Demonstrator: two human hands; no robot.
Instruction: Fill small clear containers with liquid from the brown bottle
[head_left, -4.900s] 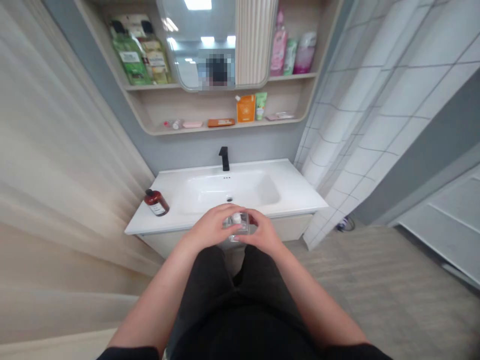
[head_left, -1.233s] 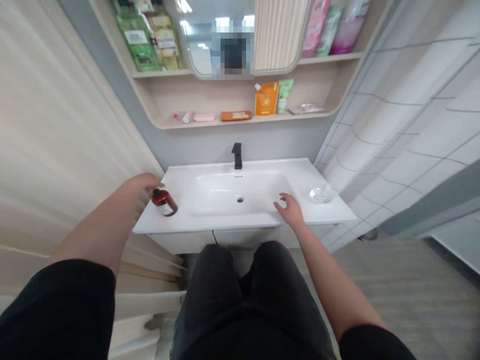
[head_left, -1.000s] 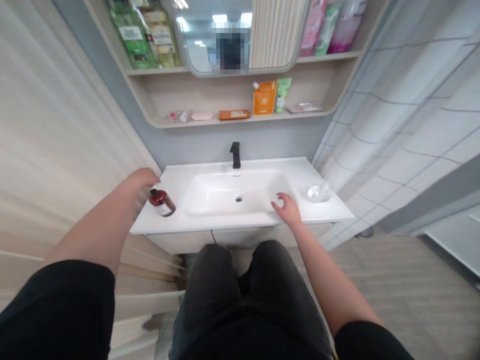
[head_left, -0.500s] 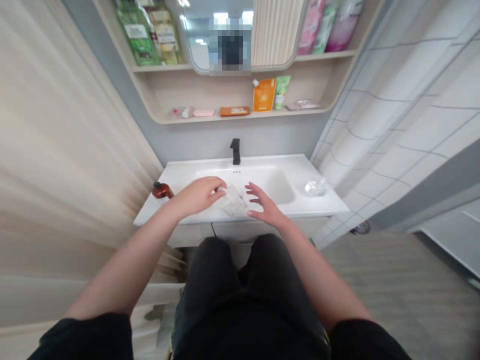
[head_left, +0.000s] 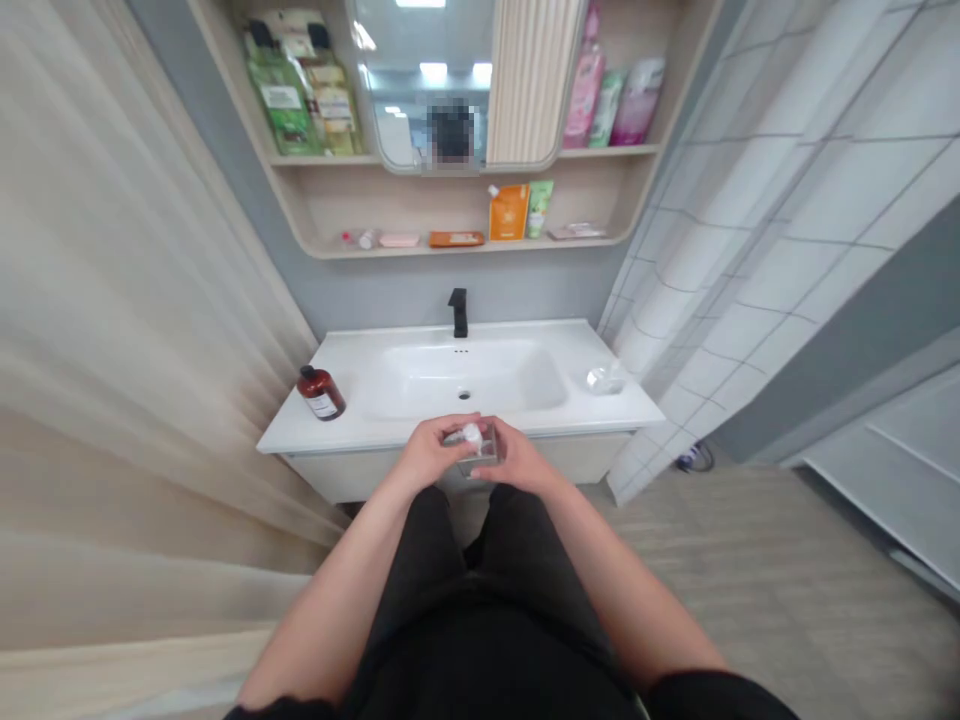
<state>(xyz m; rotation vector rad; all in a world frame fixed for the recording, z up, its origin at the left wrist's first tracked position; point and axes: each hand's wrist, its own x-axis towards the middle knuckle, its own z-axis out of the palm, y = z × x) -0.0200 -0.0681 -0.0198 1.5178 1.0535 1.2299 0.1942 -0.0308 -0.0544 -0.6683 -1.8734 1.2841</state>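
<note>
My left hand and my right hand are close together above my lap, just in front of the washbasin's front edge. A clear, box-like container sits between them, and the fingers of my right hand are closed round its right side. A small white piece shows at the container's top left, between the thumb and fingers of my left hand. Its exact kind is too small to make out. The white basin lies just beyond both hands.
A brown bottle stands on the counter's left, and a clear plastic item lies on its right. The black faucet rises behind the basin. Above, a shelf holds an orange pouch, a green tube and other toiletries.
Both hands have drawn back from over the basin to the counter's front edge and come together. The clear container has come back with them; my right hand, formerly spread, now grips it.
</note>
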